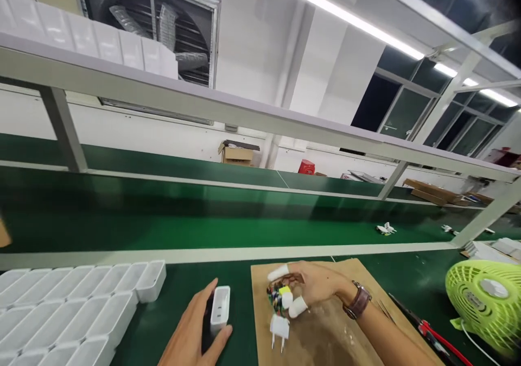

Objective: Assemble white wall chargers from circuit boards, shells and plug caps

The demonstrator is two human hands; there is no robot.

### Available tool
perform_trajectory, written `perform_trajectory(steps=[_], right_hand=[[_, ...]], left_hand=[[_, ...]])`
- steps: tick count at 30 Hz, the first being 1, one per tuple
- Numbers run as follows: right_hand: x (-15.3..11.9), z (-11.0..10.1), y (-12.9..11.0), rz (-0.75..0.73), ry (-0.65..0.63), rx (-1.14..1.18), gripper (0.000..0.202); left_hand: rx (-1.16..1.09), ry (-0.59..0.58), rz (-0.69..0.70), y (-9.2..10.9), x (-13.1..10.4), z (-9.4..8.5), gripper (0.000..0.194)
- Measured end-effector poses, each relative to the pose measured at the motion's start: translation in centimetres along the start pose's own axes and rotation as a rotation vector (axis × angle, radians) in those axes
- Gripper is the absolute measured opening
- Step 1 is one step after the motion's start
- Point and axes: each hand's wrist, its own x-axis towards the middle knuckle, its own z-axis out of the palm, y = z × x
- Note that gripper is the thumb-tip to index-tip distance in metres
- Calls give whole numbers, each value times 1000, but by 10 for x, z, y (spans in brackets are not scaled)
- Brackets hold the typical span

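My left hand is curled around a white plastic charger housing with two small slots in its face. A dark area lies between my palm and the housing; I cannot make out what it is. My right hand wears white finger covers and a wristwatch. It pinches a small circuit board with colourful parts and a yellow block. Just below the board is a white two-pin plug; whether the two are joined is unclear. Under this hand lies a brown cardboard sheet.
Rows of white housings stand at the left. Red-handled pliers and a green fan are at the right. Beyond the bench edge runs a green conveyor belt carrying some white plug parts. A shelf bar crosses above.
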Motion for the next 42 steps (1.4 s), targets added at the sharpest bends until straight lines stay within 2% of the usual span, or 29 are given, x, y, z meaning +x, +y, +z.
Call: perform_trajectory(steps=[1, 2, 5, 7, 9, 10, 12, 15, 17, 23, 27, 30, 33, 37, 42], right_hand=[[-5, 11, -8, -26, -54, -112, 75], [-9, 21, -15, -59, -51, -256, 70], [-15, 41, -30, -103, 160, -638, 71], [-18, 50, -33, -37, 284, -722, 59], [-21, 58, -32, 49, 352, -734, 39], [-22, 62, -29, 82, 368, -724, 38], [-23, 73, -21, 137, 365, -625, 53], [-22, 88, -7, 205, 386, -406, 93], [-22, 95, -4, 204, 435, -360, 102], [-28, 107, -18, 243, 485, -538, 91], [-20, 117, -8, 220, 500, -596, 76], [-12, 115, 0, 140, 438, -565, 80], [-6, 104, 0, 90, 370, -526, 88], [-1, 92, -2, 82, 313, -509, 85], [-3, 96, 5, -6, 275, -456, 80]], left_hand=[[-3, -30, 3, 3, 0, -4, 63], [-5, -61, 4, 5, 1, -7, 64], [-7, -123, -3, 9, 2, -12, 65], [-14, -129, 2, 10, 1, -13, 66], [-20, -110, 26, 9, -1, -12, 65], [-22, -100, 40, 8, -2, -11, 64], [-24, -87, 63, 6, -3, -9, 62], [-29, -90, 79, 6, -4, -9, 62], [-29, -91, 84, 8, -4, -11, 62], [-24, -125, 68, 19, -2, -18, 62], [-38, -115, 63, 19, -2, -18, 61], [-39, -132, 51, 19, -3, -17, 61], [-42, -145, 45, 19, -4, -17, 61], [-52, -150, 39, 20, -5, -18, 62], [-57, -173, 3, 21, -5, -18, 69]])
